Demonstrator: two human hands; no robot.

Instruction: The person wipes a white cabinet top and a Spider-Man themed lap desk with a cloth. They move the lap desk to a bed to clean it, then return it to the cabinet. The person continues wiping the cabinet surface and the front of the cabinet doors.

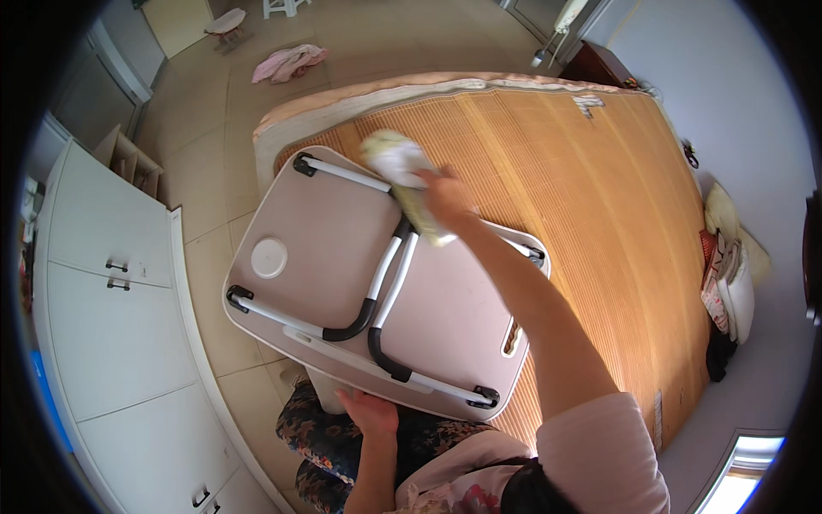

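Note:
A folding lap table (443, 292) with a pinkish underside lies upside down across the bed's edge, near my lap. Its white and black tubular legs (401, 263) are folded flat against the underside. A round white disc (268, 257) is set in the panel's left part. My right hand (446, 196) grips a yellow and white cloth (401, 167) over the far edge, near where the legs meet; both are blurred. Below the near edge, my left hand (372, 411) holds up the table, palm upward, its fingertips partly hidden by the rim.
The bed carries a bamboo mat (578, 225). Folded bedding (732, 289) sits against the right wall. White cabinets (115, 327) line the left side. A pink cloth (290, 63) and a small stool (226, 26) are on the tiled floor (205, 160).

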